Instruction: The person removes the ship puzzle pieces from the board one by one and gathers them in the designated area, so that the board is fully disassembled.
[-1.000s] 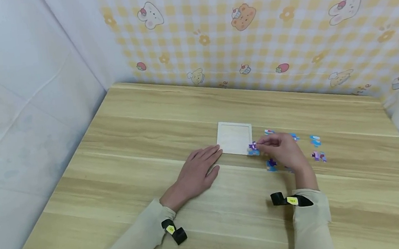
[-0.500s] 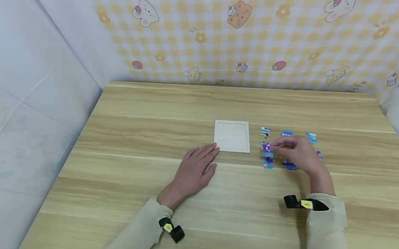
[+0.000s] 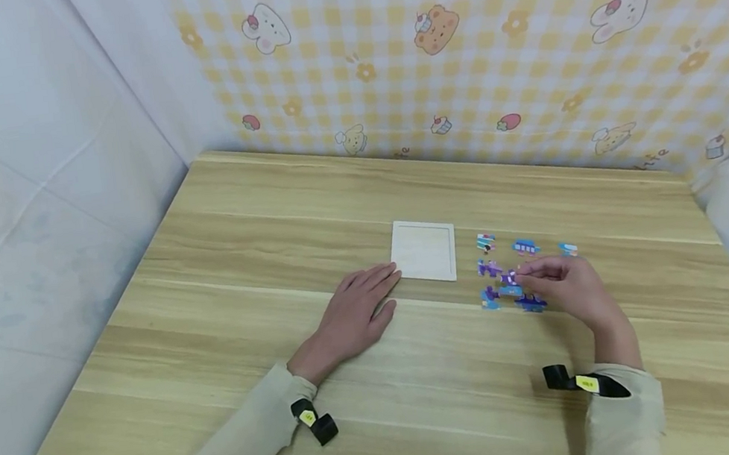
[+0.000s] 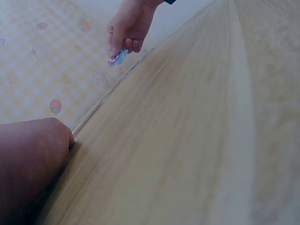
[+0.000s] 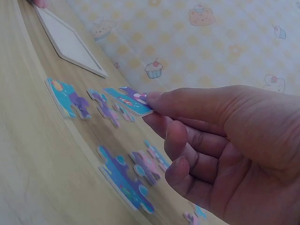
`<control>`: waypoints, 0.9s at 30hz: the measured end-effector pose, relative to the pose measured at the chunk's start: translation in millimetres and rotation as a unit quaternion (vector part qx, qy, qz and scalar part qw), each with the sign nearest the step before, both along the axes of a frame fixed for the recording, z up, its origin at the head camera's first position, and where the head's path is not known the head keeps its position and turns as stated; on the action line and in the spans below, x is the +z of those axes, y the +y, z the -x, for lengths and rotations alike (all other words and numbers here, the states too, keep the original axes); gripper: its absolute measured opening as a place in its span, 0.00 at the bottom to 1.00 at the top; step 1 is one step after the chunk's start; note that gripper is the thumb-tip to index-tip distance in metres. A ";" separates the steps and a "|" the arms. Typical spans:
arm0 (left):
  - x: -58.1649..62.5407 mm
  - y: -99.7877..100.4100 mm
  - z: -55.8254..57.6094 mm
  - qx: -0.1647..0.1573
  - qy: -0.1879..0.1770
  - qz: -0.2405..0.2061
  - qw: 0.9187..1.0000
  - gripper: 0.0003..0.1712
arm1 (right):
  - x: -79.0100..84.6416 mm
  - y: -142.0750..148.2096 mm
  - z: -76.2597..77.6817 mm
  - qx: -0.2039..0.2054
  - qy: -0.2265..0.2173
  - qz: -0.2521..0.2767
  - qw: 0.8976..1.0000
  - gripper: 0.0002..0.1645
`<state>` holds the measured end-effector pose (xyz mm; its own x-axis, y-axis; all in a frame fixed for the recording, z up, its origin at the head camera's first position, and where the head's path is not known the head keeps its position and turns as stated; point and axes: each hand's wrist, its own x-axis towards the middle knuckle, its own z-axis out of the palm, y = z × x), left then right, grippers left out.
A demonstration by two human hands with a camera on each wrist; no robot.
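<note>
Between thumb and fingertips, my right hand (image 3: 574,290) pinches a purple and blue jigsaw puzzle piece (image 5: 129,101). That piece is held above the other pieces and overlaps them in the head view. My left hand (image 3: 351,319) lies palm down on the table, fingers straight, fingertips at the near left corner of a square white puzzle frame (image 3: 423,252). Below the held piece in the right wrist view lie a blue and purple edge piece (image 5: 124,178) and a corner piece (image 5: 65,98). Some pieces are hidden behind the right hand in the head view.
Several loose pieces lie right of the frame, among them a striped piece (image 3: 485,243), a purple piece (image 3: 489,268) and a blue piece (image 3: 525,247). The wooden table (image 3: 256,225) ends at a checked yellow cloth (image 3: 317,53) behind.
My right hand has moved right, carrying the pinched piece from the frame's lower right corner to over the loose pieces. My left hand keeps its place by the frame.
</note>
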<state>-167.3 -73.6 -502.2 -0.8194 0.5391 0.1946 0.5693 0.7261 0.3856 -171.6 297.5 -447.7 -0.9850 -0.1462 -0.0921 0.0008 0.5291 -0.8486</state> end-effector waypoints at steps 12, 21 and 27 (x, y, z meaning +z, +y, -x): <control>-1.6 0.2 1.6 -0.002 0.000 0.004 1.000 0.30 | -2.4 30.3 -16.8 -0.009 -0.012 0.002 1.000 0.18; -0.1 1.5 1.7 0.000 -0.011 0.007 1.000 0.30 | -4.3 52.8 -29.5 -0.025 -0.024 0.010 0.999 0.17; 0.4 1.4 1.4 0.001 -0.013 0.006 1.000 0.30 | -5.3 70.0 -38.1 -0.046 -0.034 -0.004 0.998 0.15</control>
